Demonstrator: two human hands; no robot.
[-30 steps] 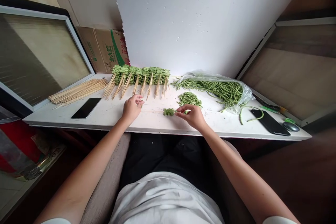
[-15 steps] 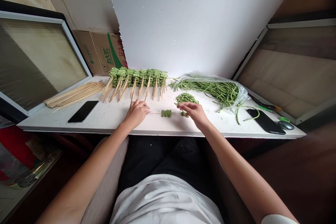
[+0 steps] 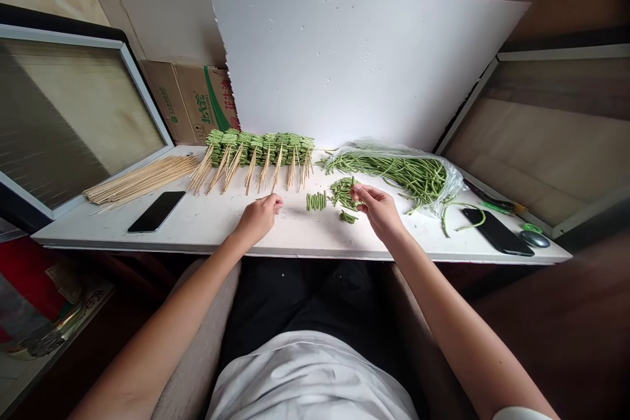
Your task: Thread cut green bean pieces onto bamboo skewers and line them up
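Note:
My left hand [image 3: 260,215] is closed on the end of a thin bamboo skewer, whose stick hardly shows against the white table. Threaded side by side on it is a row of short green bean pieces [image 3: 315,201], held over the table between my hands. Pinched upright between the fingertips of my right hand [image 3: 378,207] is one bean piece [image 3: 353,182]. Behind those fingers lies a pile of cut bean pieces [image 3: 339,193], partly hidden by the hand. A smaller clump of pieces [image 3: 348,217] rests nearer the table's front edge.
Finished bean skewers [image 3: 260,147] are stacked at the back, sticks forward. Loose bamboo skewers [image 3: 142,178] and a phone [image 3: 156,211] lie left. To the right are a plastic bag of long beans [image 3: 408,170], another phone [image 3: 497,231] and a computer mouse [image 3: 535,239]. A white board [image 3: 364,65] stands behind.
The skewer with its bean row has risen slightly and turned. My left hand has closed more into a fist. My right hand has moved right, and a bean piece now stands upright in its fingertips.

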